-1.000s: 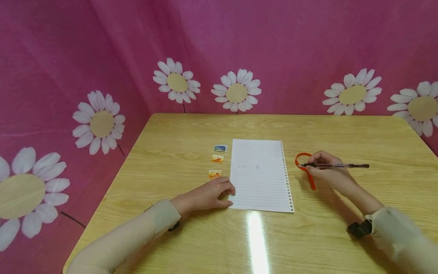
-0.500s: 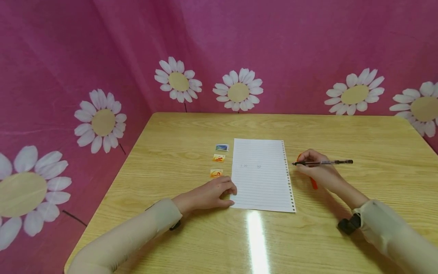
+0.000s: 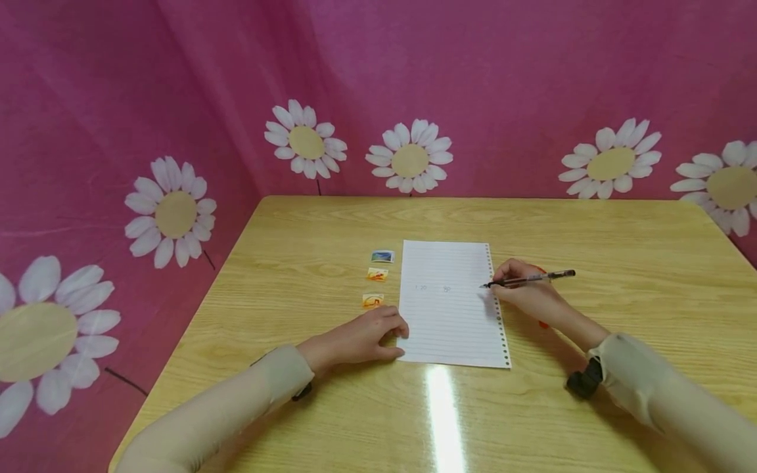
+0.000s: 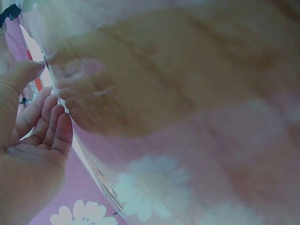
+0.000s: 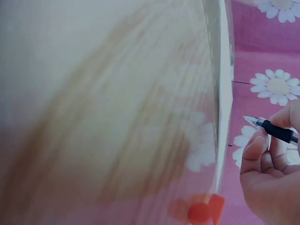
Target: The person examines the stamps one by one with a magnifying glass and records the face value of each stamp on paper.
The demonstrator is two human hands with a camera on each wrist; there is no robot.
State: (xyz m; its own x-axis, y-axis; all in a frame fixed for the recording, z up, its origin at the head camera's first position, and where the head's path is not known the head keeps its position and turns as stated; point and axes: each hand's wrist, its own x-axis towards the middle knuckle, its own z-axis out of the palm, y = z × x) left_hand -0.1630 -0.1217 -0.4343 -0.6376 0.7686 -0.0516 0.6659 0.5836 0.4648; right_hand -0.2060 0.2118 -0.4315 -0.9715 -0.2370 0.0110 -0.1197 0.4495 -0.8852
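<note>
A lined sheet of paper [image 3: 449, 328] with holes down its right edge lies on the table, a few small handwritten marks across its middle. My left hand [image 3: 362, 336] rests at its lower left edge; in the left wrist view the fingers [image 4: 63, 133] are loosely bent, with nothing held. Over the sheet's right edge, my right hand [image 3: 532, 299] pinches a pen [image 3: 523, 280] with a dark grip. The pen's tip points left over the paper; whether it touches is unclear. In the right wrist view, thumb and fingers hold the pen [image 5: 277, 131] near its tip.
Left of the sheet lie a blue stamp-like picture [image 3: 383, 257] and two orange-yellow ones [image 3: 377, 275], the nearest just beyond my left fingers. A looped red strip [image 3: 543, 324] is mostly hidden behind my right hand. A pink flowered cloth [image 3: 503, 98] hangs around the wooden table [image 3: 650, 263].
My right hand has moved left with the pen, from over the red strip to the paper's right edge. The left hand stays in place.
</note>
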